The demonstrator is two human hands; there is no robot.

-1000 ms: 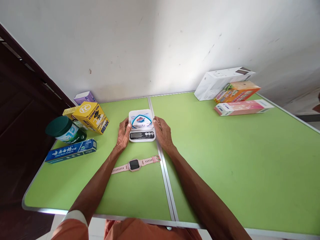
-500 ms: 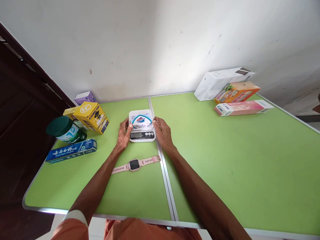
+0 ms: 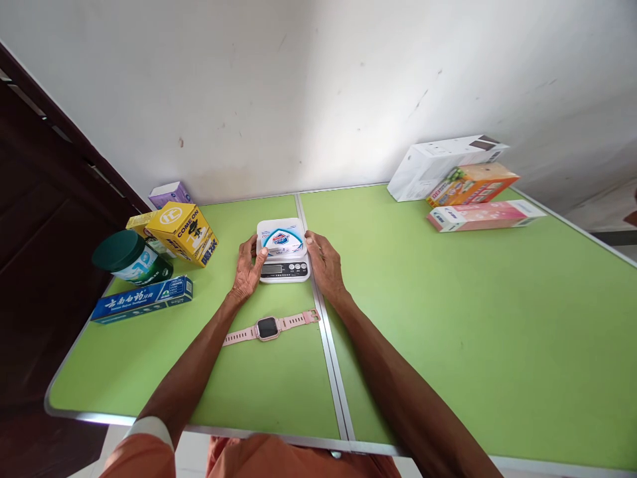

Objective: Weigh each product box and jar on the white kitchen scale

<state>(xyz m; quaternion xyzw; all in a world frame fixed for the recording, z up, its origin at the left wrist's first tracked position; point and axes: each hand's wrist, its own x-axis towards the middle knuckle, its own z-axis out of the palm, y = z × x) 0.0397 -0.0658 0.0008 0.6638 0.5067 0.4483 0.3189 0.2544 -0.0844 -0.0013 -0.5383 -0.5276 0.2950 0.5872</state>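
Observation:
A white digital kitchen scale (image 3: 285, 270) lies on the green table, its small display and buttons facing me. On its platform rests a white and blue soap box (image 3: 283, 241). My left hand (image 3: 248, 269) is curled around the scale's left side, the thumb over the edge by the box's lower left corner. Against the right side of the scale lies my right hand (image 3: 324, 263), fingers bent along the edge and its thumb close to the box. Nearer to me, a pink-strapped smartwatch (image 3: 267, 328) is laid out flat.
At left stand a blue toothpaste box (image 3: 142, 300), a green-lidded tub (image 3: 132, 257), a yellow box (image 3: 183, 232) and a purple box (image 3: 169, 194). Back right holds a white box (image 3: 423, 169), an orange box (image 3: 472, 184) and a pink box (image 3: 488, 215). A metal seam (image 3: 332, 358) divides the table.
My right thumb has shifted slightly to the right, away from the soap box's edge. My left thumb has moved a touch to the right. The scale and the box have stayed put.

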